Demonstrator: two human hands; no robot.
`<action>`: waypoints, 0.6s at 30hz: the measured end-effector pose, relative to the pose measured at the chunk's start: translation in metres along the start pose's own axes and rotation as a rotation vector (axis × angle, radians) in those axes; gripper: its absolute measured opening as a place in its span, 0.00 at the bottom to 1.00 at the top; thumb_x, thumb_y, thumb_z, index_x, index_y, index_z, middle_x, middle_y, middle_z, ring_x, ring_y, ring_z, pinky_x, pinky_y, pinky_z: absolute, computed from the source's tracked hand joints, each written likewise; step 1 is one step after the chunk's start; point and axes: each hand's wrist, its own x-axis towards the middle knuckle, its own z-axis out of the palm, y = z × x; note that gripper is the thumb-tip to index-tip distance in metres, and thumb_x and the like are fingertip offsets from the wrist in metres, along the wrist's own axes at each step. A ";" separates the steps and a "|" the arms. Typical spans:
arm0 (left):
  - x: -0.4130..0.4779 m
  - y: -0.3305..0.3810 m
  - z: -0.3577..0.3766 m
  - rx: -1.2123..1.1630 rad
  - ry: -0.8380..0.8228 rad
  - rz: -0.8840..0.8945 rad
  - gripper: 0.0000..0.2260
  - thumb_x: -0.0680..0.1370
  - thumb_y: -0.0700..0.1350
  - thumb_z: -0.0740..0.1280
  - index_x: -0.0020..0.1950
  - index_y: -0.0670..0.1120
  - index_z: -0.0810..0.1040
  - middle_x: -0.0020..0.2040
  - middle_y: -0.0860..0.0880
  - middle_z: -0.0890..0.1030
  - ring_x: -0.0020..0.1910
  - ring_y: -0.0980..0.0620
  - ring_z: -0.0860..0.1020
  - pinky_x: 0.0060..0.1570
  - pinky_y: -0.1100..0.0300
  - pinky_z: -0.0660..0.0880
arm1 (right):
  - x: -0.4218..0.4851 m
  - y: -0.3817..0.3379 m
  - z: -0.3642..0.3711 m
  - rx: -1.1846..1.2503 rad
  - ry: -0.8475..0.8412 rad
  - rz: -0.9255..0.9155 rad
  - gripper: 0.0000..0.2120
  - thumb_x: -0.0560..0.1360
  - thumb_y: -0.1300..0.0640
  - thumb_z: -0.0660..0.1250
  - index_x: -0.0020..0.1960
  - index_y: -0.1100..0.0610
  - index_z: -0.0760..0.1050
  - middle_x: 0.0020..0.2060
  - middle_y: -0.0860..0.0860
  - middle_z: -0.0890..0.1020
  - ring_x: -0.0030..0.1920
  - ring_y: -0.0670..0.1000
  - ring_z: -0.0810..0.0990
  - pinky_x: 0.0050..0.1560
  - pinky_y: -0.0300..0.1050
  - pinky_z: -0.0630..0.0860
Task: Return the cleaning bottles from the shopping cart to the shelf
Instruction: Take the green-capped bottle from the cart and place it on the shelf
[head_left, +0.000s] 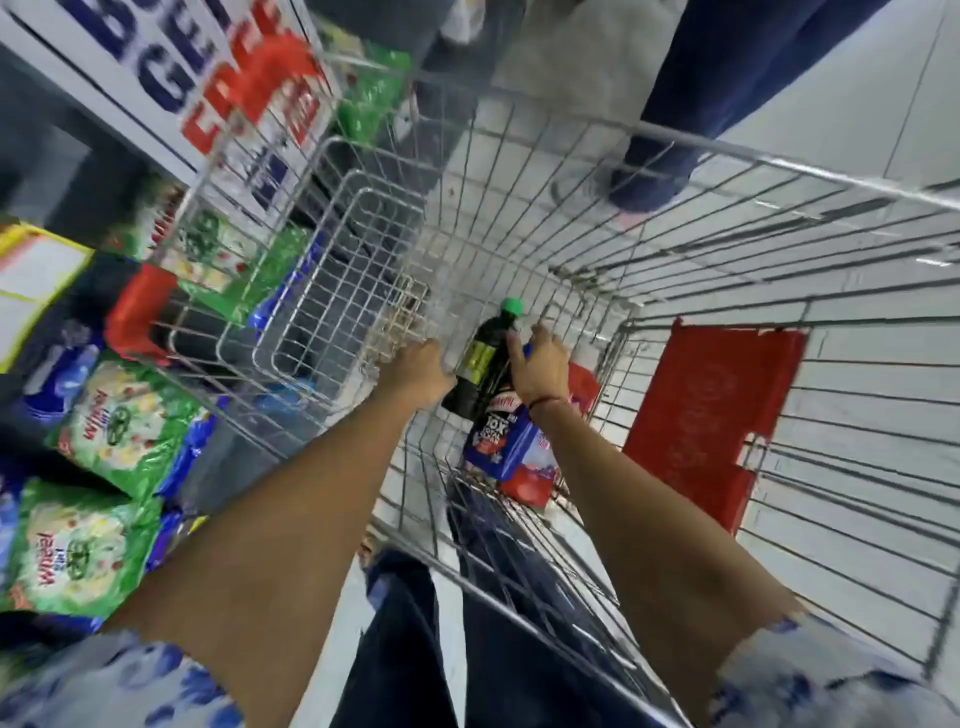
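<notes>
Reaching into cart (675, 150), detergent bags (119, 421) beside

— Where did the view look from?
— From the person's head, tipped steeply down and forward into the wire shopping cart (613, 244), so the basket floor and the pale floor tiles (852, 104) showed through the mesh.
— How close was it?
— Near enough that both forearms ran up from the bottom edge, and the left hand (415, 371) and right hand (540, 366) sat about mid-frame, deep in the basket.
— And the sides?
— The wide lens bent the edges: the shelf (104, 441) of green packets curved along the left, the cart's red flap (711, 415) lay to the right. There was only this one view.
</notes>
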 end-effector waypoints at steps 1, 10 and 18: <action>0.009 0.002 0.008 -0.003 -0.048 -0.007 0.22 0.76 0.50 0.65 0.65 0.39 0.67 0.64 0.36 0.73 0.62 0.38 0.72 0.60 0.45 0.72 | 0.013 0.000 0.005 0.030 0.032 0.021 0.23 0.78 0.48 0.59 0.63 0.66 0.68 0.59 0.65 0.75 0.60 0.63 0.72 0.59 0.52 0.69; 0.067 0.001 0.070 -0.259 -0.091 -0.113 0.32 0.62 0.55 0.76 0.61 0.41 0.74 0.58 0.38 0.79 0.57 0.40 0.77 0.55 0.46 0.76 | 0.083 -0.001 0.053 0.056 0.034 0.281 0.27 0.75 0.39 0.60 0.58 0.63 0.70 0.56 0.62 0.78 0.57 0.63 0.77 0.55 0.53 0.74; 0.051 -0.001 0.056 -0.324 -0.062 -0.165 0.35 0.59 0.57 0.78 0.60 0.43 0.72 0.58 0.42 0.79 0.56 0.42 0.77 0.54 0.49 0.77 | 0.081 -0.024 0.045 0.166 -0.007 0.250 0.22 0.76 0.46 0.61 0.55 0.65 0.73 0.53 0.63 0.80 0.54 0.63 0.79 0.55 0.57 0.76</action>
